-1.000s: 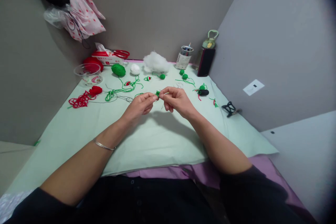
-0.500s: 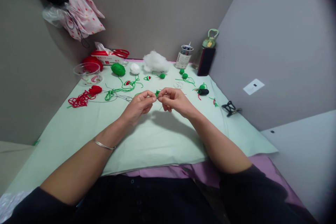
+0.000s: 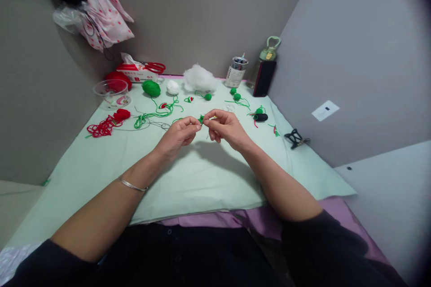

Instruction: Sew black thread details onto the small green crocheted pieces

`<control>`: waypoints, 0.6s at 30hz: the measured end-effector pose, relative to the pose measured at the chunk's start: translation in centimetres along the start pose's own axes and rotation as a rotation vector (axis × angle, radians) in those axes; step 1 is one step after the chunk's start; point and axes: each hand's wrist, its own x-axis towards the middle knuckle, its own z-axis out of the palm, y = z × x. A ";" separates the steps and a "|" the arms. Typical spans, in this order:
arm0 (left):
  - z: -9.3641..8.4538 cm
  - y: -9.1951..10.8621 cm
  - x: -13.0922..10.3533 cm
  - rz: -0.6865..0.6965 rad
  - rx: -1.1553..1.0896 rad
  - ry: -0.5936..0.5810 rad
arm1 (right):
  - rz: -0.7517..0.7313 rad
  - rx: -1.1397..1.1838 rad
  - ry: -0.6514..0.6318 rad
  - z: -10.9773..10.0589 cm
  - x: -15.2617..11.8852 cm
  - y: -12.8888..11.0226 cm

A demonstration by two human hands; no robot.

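My left hand (image 3: pixel 182 133) is closed in a pinch above the middle of the table, with a silver bangle on its wrist. Facing it, my right hand (image 3: pixel 226 129) pinches too, its thumb and index fingertips almost touching the left ones. A small green yarn piece (image 3: pixel 201 119) shows between and just behind the fingertips. What exactly each hand pinches is too small to make out. Left of my hands lies a loose green strand bundle (image 3: pixel 143 120), and a tangle of red yarn (image 3: pixel 103 128) sits farther left.
Along the back stand a tissue box (image 3: pixel 136 74) with red scissors (image 3: pixel 155 67), a green yarn ball (image 3: pixel 151 88), white stuffing (image 3: pixel 200 79), a pen holder (image 3: pixel 236 73) and a phone (image 3: pixel 264 79) against a bottle. A black clip (image 3: pixel 295 139) lies at the right edge.
My right hand's fingers have shifted slightly, its index finger lifting a little. My left hand stays in nearly the same place.
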 end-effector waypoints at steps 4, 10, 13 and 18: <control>0.0 -0.3 0.1 0.007 -0.051 0.009 | -0.003 -0.008 -0.001 0.0 0.0 0.1; 0.0 -0.2 0.2 0.007 -0.034 0.011 | 0.002 -0.020 -0.022 0.2 -0.1 -0.2; 0.0 -0.1 0.1 0.013 -0.032 0.021 | 0.014 -0.014 -0.035 0.1 -0.2 -0.2; 0.2 0.0 0.1 0.029 -0.062 0.065 | 0.023 -0.015 -0.103 0.0 -0.2 0.0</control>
